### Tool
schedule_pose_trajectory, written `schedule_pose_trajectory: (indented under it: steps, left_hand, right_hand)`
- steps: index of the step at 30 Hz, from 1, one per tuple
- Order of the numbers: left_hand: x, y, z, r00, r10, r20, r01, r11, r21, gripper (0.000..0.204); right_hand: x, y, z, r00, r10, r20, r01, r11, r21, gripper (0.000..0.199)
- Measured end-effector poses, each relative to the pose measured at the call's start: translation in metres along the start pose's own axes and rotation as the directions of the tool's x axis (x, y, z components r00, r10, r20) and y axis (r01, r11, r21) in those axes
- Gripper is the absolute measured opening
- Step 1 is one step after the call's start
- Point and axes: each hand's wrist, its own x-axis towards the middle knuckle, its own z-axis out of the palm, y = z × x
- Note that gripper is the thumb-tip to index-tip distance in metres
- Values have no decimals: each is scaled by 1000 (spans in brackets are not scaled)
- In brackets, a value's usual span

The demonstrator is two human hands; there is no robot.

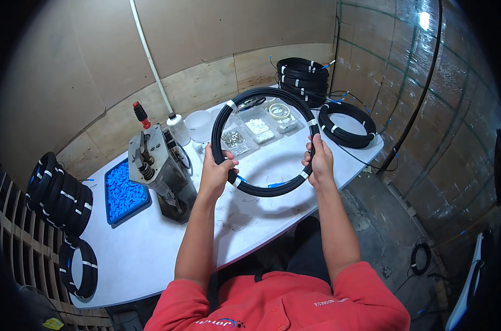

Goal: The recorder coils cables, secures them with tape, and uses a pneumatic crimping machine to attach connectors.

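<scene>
Between my two hands I hold up a large coil of black cable (264, 95), bound at several places with white tape. My left hand (217, 167) is closed round its left side, thumb on the inner edge. My right hand (320, 159) grips the opposite side near a white tape band. A blue connector (275, 185) shows at the coil's lower inner edge. Through the ring I see a clear divided tray (256, 146) holding small white and metal parts, plus a roll of tape (279, 111).
A metal hand press (165, 171) with a red-black handle stands left of the coil, by a blue tray (130, 216) of blue pieces. Behind are a white bottle (177, 129) and a bowl (198, 126). Black coils stack at the left (60, 196) and back right (303, 83).
</scene>
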Motion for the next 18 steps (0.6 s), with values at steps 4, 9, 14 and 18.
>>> schedule_pose_trajectory:
  steps: [4,9,14,18]
  left_hand:
    - [6,1,8,987,-121,-105,102,979,-176,34]
    - [14,-8,-4,971,-126,-202,106,989,-108,12]
    - [9,-11,-12,956,-246,-159,207,952,-226,12]
    - [-2,-5,-6,974,-157,-164,132,979,-156,13]
  right_hand:
    - [-5,2,2,1000,-13,-11,13,1000,2,30]
    - [-23,7,14,1000,-11,-17,11,1000,-29,28]
    - [-34,2,19,1000,-10,10,10,997,-80,25]
    - [-17,8,4,997,65,31,-64,998,-24,20]
